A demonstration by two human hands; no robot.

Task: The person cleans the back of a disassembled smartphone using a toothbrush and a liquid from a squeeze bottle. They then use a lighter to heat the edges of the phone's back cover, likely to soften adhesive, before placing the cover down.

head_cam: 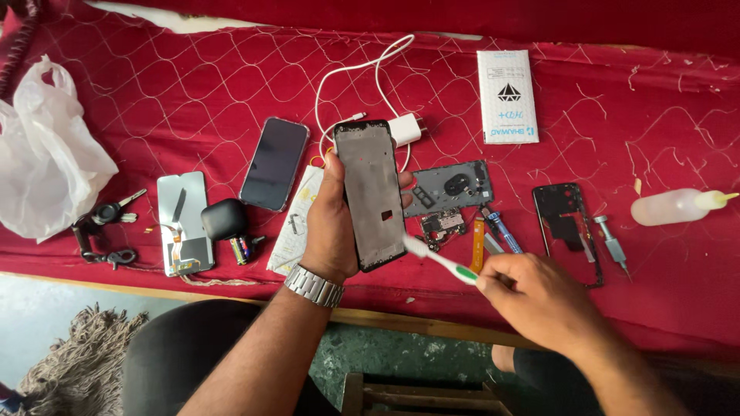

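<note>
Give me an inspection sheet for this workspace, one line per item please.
Surface: red quilted cloth.
Job's things: phone frame, upright; white-green toothbrush, head at its lower edge.
Clutter: phone, display panel, black earbud case, keys, back cover, circuit board, second frame, screwdriver, squeeze bottle, white box, plastic bag.
Grips: left hand holds frame; right hand holds toothbrush.
Cables: white charger cable.
Surroundings: mop.

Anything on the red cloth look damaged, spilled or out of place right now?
Nothing spilled. The phone frame in the left hand is stripped, and the right hand holds a toothbrush to it. A circuit board and back cover lie loose. The squeeze bottle lies on its side.
</note>
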